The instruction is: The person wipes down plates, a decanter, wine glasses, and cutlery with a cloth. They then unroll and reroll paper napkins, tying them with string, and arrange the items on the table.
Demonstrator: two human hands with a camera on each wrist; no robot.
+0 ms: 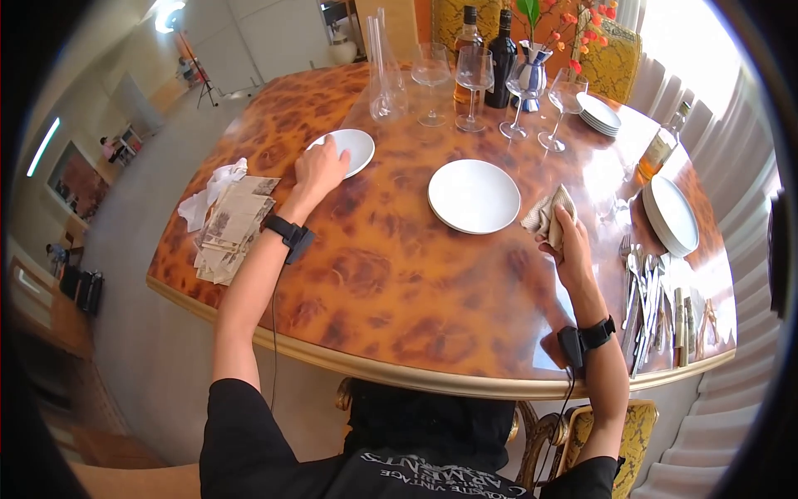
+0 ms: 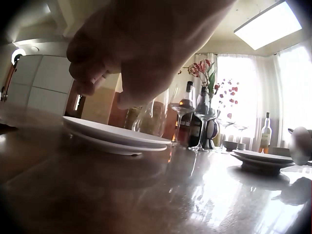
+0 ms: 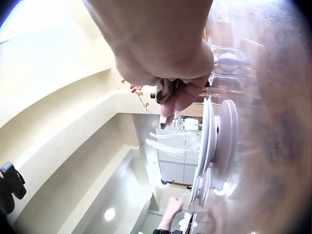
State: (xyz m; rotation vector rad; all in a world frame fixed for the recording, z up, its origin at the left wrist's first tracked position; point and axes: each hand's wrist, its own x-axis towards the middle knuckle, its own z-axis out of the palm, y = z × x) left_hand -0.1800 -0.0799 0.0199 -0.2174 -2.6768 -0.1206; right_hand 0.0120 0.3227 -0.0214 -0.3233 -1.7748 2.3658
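Note:
My left hand [image 1: 322,169] hovers over the left edge of a small white plate [image 1: 357,150] on the glossy table. From the left wrist, two plates [image 2: 114,134] show stacked there, and the loosely bent fingers hang above them with nothing held. My right hand [image 1: 572,249] grips a crumpled beige cloth [image 1: 552,212] just right of a stack of larger white plates [image 1: 474,197]. In the right wrist view the cloth [image 3: 168,90] pokes out between palm and fingers, mostly hidden by the hand.
Crumpled papers and tissue [image 1: 226,220] lie at the left. Wine glasses [image 1: 474,79], a glass decanter [image 1: 384,91], bottles [image 1: 501,62] and a flower vase [image 1: 532,73] line the back. More plates [image 1: 672,214], a bottle [image 1: 662,145] and cutlery [image 1: 644,303] occupy the right side.

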